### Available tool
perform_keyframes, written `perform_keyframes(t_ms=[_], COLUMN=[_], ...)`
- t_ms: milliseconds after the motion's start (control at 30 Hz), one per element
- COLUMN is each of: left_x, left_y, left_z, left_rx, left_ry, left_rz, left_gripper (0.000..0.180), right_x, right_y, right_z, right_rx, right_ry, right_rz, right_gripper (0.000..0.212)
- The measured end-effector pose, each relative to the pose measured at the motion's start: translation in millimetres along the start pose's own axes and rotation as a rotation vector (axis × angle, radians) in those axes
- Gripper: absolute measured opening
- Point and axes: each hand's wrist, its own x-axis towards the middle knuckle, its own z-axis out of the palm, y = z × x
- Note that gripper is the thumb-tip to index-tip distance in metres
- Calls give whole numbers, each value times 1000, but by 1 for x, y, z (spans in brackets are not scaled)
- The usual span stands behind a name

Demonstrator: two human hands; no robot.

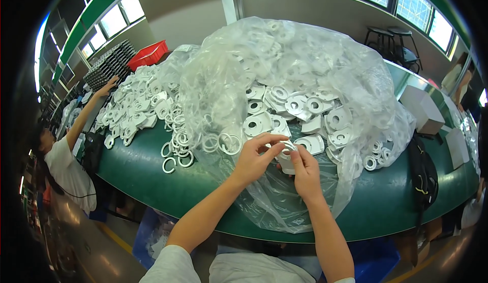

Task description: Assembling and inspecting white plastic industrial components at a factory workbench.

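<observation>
One white part [287, 167] is held between the wearer's L hand [252, 157] & R hand [307, 175], above a green table [137, 174], just in front of a clear plastic bag [218, 69] w/ a heap of similar white pcs [263, 122]. L fingertips pinch its upper edge; R hand grips its right side, thumb on top. Prob. best: R steady, L light & even, part clear of the bag's loose folds.

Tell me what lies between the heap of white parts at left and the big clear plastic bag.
The head view shows loose white rings, many overlapping, on the green table between the heap of white parts and the clear plastic bag.
</observation>
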Motion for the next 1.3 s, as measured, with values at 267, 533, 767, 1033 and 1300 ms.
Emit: perform_keyframes(t_ms=[267, 533, 767, 1033, 1300], left_x=[0, -2, 0, -3, -56], left_y=[0, 5, -7, 1, 16], left_z=[-2, -7, 3, -20, -96], left_rx=[-79, 412, 259, 201, 275], left_ry=[-17, -30, 23, -209, 327], left_rz=[-17, 295, 164, -23, -7], left_gripper=[14, 9, 12, 33, 18], right_x=[0, -5, -4, 2, -4], right_y=[4, -2, -1, 2, 3], right_z=[2, 0, 1, 6, -2], right_rx=[16, -79, -172, 17, 3], right_ry=[-13, 16, 37, 61, -33], right_rz=[-89, 109, 70, 126, 47], right_gripper=[28, 33, 35, 45, 47])
